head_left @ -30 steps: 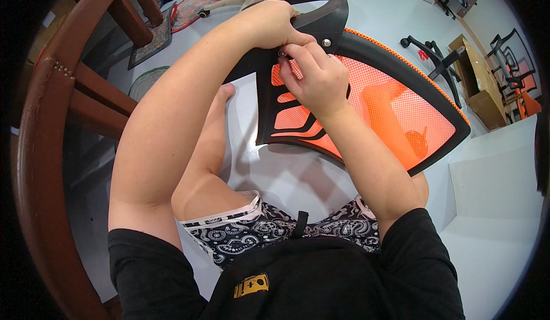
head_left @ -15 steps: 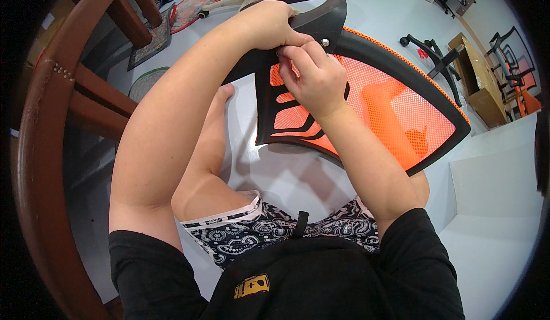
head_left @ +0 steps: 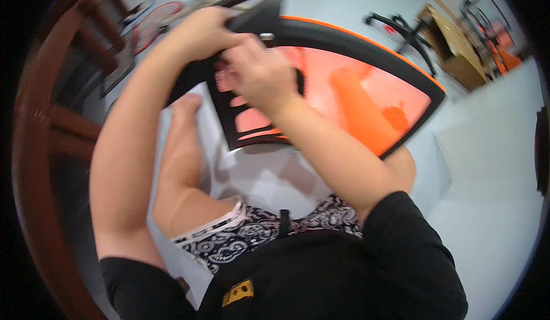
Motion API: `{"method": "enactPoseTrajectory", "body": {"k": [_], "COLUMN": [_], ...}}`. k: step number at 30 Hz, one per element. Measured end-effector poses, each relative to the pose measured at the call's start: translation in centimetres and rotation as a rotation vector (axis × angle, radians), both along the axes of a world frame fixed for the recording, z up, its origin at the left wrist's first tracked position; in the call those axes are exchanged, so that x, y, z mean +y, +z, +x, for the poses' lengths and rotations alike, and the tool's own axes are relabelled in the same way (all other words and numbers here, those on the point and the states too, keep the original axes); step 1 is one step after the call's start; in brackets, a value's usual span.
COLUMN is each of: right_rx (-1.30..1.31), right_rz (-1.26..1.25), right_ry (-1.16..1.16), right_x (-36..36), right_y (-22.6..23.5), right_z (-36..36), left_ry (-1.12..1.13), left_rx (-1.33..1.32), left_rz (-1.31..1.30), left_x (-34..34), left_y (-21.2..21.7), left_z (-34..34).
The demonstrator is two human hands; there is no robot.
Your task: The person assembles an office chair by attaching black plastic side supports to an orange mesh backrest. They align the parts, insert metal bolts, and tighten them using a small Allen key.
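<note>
The person sits on the pale floor [head_left: 492,165] with an orange mesh chair back [head_left: 355,99] propped across the lap, its black frame tilted so the upper corner comes within easy reach of both arms. The left hand [head_left: 197,36] is closed around the black curved bracket [head_left: 260,5] at the top of the frame, a grip that looks meant to steady the part and keep it from swinging. The right hand [head_left: 258,76] lies over the frame just below a small metal bolt [head_left: 266,36], fingers bunched at the joint; the picture is blurred here, so I cannot tell whether they pinch a tool, a fastener or nothing. Resting the chair back against the bare leg [head_left: 183,165] takes its weight off the hands, leaving them to work at the joint. A dark wooden chair [head_left: 43,131] stands close on the person's left, and a black star-shaped chair base [head_left: 401,25] lies well apart on the floor beyond the frame, beside a wooden cabinet [head_left: 452,48].
</note>
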State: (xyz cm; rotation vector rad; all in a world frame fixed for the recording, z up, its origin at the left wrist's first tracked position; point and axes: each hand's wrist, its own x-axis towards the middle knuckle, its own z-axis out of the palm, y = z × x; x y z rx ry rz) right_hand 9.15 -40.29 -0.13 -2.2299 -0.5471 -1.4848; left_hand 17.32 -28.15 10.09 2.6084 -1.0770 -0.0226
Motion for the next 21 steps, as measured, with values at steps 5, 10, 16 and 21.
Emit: {"method": "enactPoseTrajectory", "body": {"k": [5, 10, 16, 21], "right_rx": [-0.067, -0.064, 0.082, -0.020], "right_rz": [-0.011, 0.030, 0.185, 0.096], "right_ry": [-0.034, -0.046, 0.003, 0.317], "right_x": [0.3, 1.4, 0.9, -9.2], "right_y": [-0.6, -1.0, 0.1, 0.7], "right_z": [-0.2, 0.2, -3.3, -14.8], "left_ry": [0.046, 0.079, 0.045, 0.167], "left_rx": [-0.070, 0.010, 0.029, -0.075], "left_rz": [-0.139, -0.183, -0.163, -0.097], "left_x": [-0.2, 0.4, 2.4, 5.0], "left_y": [-0.3, -0.9, -2.3, -3.5], "left_z": [-0.9, -0.7, 1.9, 3.4]}}
